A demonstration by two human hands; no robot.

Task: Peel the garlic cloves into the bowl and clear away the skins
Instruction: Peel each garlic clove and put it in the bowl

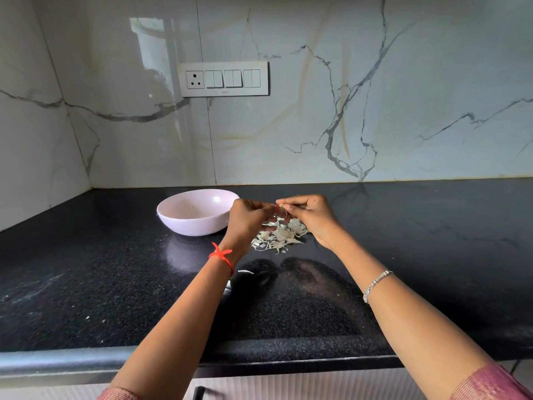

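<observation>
A pale pink bowl point(184, 223) stands on the black counter, left of my hands. Just right of it lies a heap of papery garlic skins point(281, 236). Above that heap my left hand point(248, 217) and my right hand point(310, 215) meet, fingertips together, both pinching a small garlic clove point(282, 207) that is mostly hidden by the fingers. A red thread is tied on my left wrist and a silver bracelet sits on my right forearm. The inside of the bowl looks bare from here.
The black granite counter point(101, 284) runs to a rounded front edge. One stray skin flake point(245, 271) lies near my left wrist. Marble wall tiles rise behind, with a switch panel point(223, 79) above the bowl. The left wall closes the corner.
</observation>
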